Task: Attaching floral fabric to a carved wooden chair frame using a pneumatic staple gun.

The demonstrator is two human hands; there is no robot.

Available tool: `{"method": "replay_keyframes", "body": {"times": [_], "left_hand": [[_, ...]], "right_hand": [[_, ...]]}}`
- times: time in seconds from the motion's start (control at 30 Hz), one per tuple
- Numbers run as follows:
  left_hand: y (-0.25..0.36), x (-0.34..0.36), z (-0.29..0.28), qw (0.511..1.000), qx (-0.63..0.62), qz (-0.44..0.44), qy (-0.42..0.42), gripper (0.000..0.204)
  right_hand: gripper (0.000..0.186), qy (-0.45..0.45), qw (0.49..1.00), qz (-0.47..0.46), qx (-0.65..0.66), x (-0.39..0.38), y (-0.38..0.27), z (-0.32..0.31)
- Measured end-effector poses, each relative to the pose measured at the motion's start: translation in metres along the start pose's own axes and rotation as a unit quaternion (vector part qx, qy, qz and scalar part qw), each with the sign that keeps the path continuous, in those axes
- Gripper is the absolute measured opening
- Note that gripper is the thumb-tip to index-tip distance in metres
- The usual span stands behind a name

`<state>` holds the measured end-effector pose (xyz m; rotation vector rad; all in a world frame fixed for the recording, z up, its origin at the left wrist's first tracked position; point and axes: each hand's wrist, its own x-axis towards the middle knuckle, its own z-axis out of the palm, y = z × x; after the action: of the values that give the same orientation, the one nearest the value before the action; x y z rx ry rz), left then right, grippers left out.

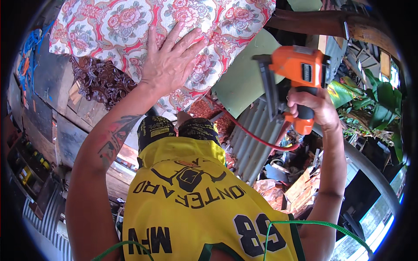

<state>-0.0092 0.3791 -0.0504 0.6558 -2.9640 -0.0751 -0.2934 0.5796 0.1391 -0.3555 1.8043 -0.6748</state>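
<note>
A: Where is the left hand [167,61] now?

B: It lies flat on the floral fabric [130,21], at about twelve o'clock from the person's chest; the fingers [187,41] are spread wide and point toward one o'clock; the palm presses on the cloth and it grips nothing.

A: And the fabric itself?

B: It is cream with red and pink flowers; it covers a padded shape that fills the top of the view, from ten o'clock to one o'clock; under its lower left edge I see a dark carved wooden piece [100,80], touching the cloth or just beside it, I cannot tell which.

A: What does the right hand [313,108] hold?

B: It is closed around the black handle of an orange pneumatic stapler [296,71], at about two o'clock; the fingers wrap the grip fully; the grey magazine of the tool points toward the fabric's right edge, near it, but I cannot tell if it touches.

A: Is something joined to the tool?

B: Yes; a red air hose [252,132] runs from under the handle, curving down and left toward the fabric's lower edge; behind it a pale green board [241,78] leans, and below that a grey ribbed sheet [254,135], at about three o'clock from the chest.

A: And the person?

B: A yellow jersey [196,209] fills the lower middle; a thin green cord [313,224] crosses it at five o'clock.
</note>
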Motion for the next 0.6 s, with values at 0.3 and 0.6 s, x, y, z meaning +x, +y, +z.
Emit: {"method": "replay_keyframes", "body": {"times": [0.3, 0.6], "left_hand": [[0.0, -0.005, 0.007, 0.999, -0.001, -0.018, 0.04, 0.061], [0.003, -0.004, 0.0, 0.999, -0.01, -0.012, 0.042, 0.063]], "right_hand": [[0.041, -0.03, 0.95, -0.132, -0.281, 0.057, -0.026, 0.082], [0.042, -0.022, 0.904, -0.159, -0.395, 0.077, -0.031, 0.1]]}}
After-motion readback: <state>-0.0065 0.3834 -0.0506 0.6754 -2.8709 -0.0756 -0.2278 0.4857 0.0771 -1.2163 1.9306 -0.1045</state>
